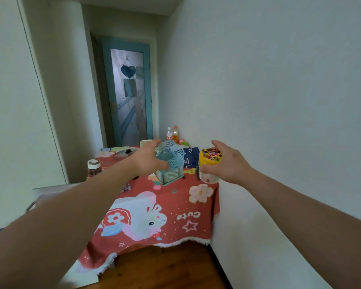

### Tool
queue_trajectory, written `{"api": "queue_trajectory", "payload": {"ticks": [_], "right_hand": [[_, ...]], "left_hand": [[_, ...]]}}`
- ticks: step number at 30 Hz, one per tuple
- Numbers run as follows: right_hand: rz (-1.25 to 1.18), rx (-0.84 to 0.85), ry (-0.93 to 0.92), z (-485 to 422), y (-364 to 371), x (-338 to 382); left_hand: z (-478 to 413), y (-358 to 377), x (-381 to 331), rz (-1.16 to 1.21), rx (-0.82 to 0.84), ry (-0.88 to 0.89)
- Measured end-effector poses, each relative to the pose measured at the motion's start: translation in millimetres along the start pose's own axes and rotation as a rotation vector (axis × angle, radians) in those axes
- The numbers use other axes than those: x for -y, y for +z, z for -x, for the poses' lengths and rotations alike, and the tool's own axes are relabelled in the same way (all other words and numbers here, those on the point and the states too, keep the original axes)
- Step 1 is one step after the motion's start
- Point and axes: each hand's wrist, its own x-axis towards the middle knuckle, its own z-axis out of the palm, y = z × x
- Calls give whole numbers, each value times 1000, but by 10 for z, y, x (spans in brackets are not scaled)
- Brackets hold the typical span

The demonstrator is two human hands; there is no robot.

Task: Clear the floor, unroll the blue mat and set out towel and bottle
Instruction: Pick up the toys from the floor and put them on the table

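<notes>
White walls are closing in a narrow room; a red cartoon tablecloth (pixel 175 207) is draping a table against the right wall, with wooden floor (pixel 165 270) showing at the near edge.

Left hand (pixel 148 159) is wrapping its fingers around a teal holder (pixel 170 174) stuffed with blue-and-white mesh, which is sitting on the cloth. Right hand (pixel 227 163) is clasping a yellow-lidded jar (pixel 209 165), fingers curled over the lid and thumb pressed to the side, at the table's right edge.

Risks, as judged: the jar is sitting near the cloth's edge, so a loose release could tip it to the floor. The holder looks top-heavy with mesh; a hasty let-go could topple it. The cloth is hanging free at the near side, and a snagged forearm could drag everything on it.

Task items: two bottles (pixel 172 133) with red labels and orange caps are standing upright at the far end by the wall; a capped bottle (pixel 94 166) is standing at the left edge. Which one is meant cannot be told. Neither the blue mat nor the towel is in view.
</notes>
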Motion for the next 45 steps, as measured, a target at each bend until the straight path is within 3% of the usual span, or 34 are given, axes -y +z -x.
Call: {"api": "queue_trajectory", "payload": {"ticks": [7,26,38,45], "right_hand": [[-74,71,-17,-334,-301,-643],[-112,136,26,-2754,118,-1649],[-194,243,-54,-4619,725,-2516],[-210,364,-29,-5181,1245,-2824]], "left_hand": [[-492,588,-374,-16,39,-56],[-2941,891,61,45,17,-108],[-4472,1475,482,106,-79,-305],[-4932,1629,966,78,-117,-387]]}}
